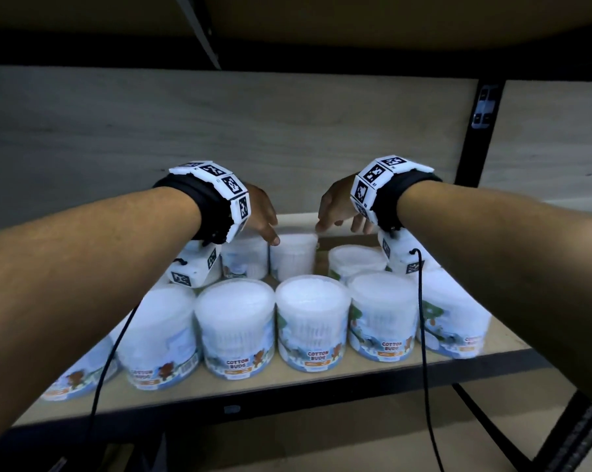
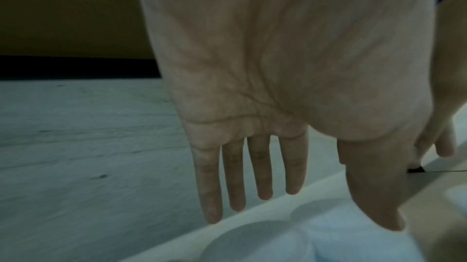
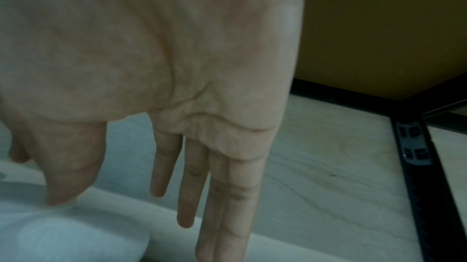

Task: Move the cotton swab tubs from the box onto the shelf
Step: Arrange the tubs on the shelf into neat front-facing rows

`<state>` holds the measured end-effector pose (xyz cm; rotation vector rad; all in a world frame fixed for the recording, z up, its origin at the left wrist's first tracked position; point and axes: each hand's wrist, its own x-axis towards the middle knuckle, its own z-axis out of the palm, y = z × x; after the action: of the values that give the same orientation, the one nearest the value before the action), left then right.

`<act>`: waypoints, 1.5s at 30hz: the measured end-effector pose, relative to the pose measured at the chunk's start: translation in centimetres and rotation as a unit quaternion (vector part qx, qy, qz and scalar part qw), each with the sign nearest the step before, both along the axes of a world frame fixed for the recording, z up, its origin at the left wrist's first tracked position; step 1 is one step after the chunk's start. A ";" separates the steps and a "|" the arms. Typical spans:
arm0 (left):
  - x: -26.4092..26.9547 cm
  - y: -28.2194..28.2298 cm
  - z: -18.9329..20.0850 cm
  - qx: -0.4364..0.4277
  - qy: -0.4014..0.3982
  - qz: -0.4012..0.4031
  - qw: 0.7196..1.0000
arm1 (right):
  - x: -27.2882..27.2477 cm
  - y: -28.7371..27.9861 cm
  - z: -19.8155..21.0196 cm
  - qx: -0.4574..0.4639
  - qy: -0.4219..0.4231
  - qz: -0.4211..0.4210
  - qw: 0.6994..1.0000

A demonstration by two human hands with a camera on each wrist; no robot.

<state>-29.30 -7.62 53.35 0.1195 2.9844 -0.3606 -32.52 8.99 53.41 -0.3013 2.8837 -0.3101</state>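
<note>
Several clear cotton swab tubs with white lids and "COTTON BUDS" labels stand in rows on the shelf (image 1: pixel 321 383). A back-row tub (image 1: pixel 293 255) sits between my two hands. My left hand (image 1: pixel 265 221) hovers just left of it, fingers (image 2: pixel 264 168) straight, thumb near its lid. My right hand (image 1: pixel 338 216) hovers just right of it, fingers (image 3: pixel 192 182) straight, thumb tip touching the lid (image 3: pixel 63 234). Neither hand holds anything. The box is out of view.
A front row of tubs (image 1: pixel 312 318) lines the shelf edge below my forearms. A pale wooden back panel (image 1: pixel 219 137) closes the rear. A black metal upright (image 1: pixel 478 131) stands at the right, and an upper shelf board (image 1: pixel 321 15) hangs overhead.
</note>
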 end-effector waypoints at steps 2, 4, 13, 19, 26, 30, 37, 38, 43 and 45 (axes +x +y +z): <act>0.1 -0.9 0.1 -0.010 0.000 0.001 1.000 | -0.4 -1.5 0.1 0.007 0.003 0.002 1.000; 0.0 -1.8 0.3 -0.016 -0.001 0.003 1.000 | -0.8 -2.7 0.0 0.024 0.014 0.011 1.000; -2.3 -4.4 -1.4 -0.036 -0.026 -0.004 0.999 | -3.4 -7.7 -1.4 0.143 0.049 0.045 0.988; -3.2 -4.2 -2.5 -0.046 -0.025 -0.037 0.998 | -6.7 -8.7 -2.6 0.149 0.032 0.024 0.988; -4.0 -4.5 -2.4 -0.057 -0.028 -0.044 0.997 | -4.0 -8.6 -2.1 0.122 0.030 0.016 0.992; -4.6 -4.4 -2.4 -0.082 -0.046 -0.038 0.995 | -4.1 -8.9 -2.2 0.132 0.016 0.010 0.991; -6.6 -3.7 -2.3 -0.096 -0.093 -0.023 0.991 | -2.4 -8.2 -1.5 0.142 0.003 0.050 0.989; -7.8 -3.9 -2.5 -0.095 -0.088 -0.034 0.991 | -2.3 -8.0 -1.5 0.158 0.005 0.060 0.986; -8.0 -3.4 -1.9 -0.112 -0.080 -0.002 0.990 | -1.9 -7.0 -1.5 0.185 0.020 0.116 0.976; -7.4 -3.1 -1.5 -0.116 -0.072 0.010 0.991 | -2.4 -6.8 -1.5 0.182 0.016 0.127 0.975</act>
<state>-36.69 -10.70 51.84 0.0885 2.7751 -0.6618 -34.94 2.17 51.88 -0.6011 2.8125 0.2659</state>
